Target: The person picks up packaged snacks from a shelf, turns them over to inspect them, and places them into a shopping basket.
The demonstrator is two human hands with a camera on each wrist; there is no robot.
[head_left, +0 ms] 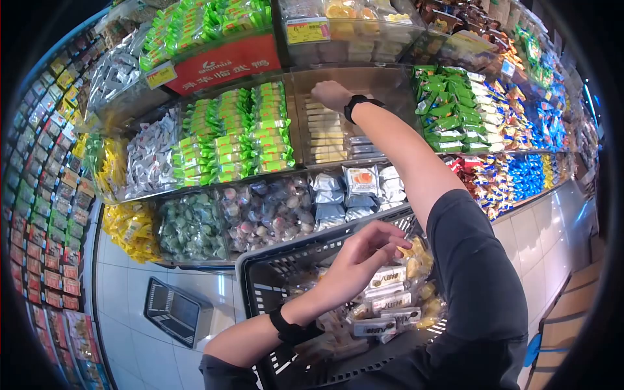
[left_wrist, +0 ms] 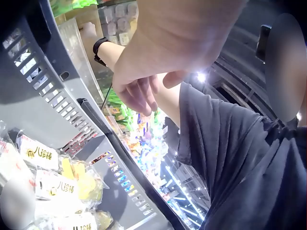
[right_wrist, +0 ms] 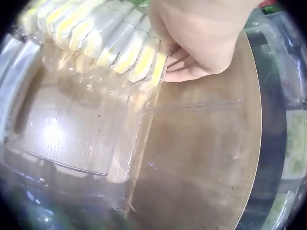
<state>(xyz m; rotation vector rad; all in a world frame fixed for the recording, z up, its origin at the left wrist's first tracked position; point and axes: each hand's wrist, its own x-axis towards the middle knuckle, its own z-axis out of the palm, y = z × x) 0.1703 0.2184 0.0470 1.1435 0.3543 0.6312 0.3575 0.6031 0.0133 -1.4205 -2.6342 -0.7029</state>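
Observation:
My right hand (head_left: 331,94) reaches into a clear-sided shelf bin. There it grips the far end of a row of slim yellow-and-white wrapped snack packets (head_left: 327,133). In the right wrist view, bent fingers lie against the endmost snack packet (right_wrist: 159,64); the thumb is hidden. My left hand (head_left: 361,253) hovers over a dark shopping basket (head_left: 244,276), fingers loosely bent with nothing held. White snack packets (head_left: 389,277) with Chinese lettering and yellow-filled clear packets (head_left: 419,257) lie in the basket, below the left hand in the left wrist view.
Green-wrapped snacks (head_left: 234,130) fill the bin to the left, and dark green packets (head_left: 448,104) the one to the right. A lower tier holds silver-white packets (head_left: 361,182). Another basket (head_left: 172,312) stands on the tiled floor. A wooden divider (right_wrist: 144,139) runs beside the row.

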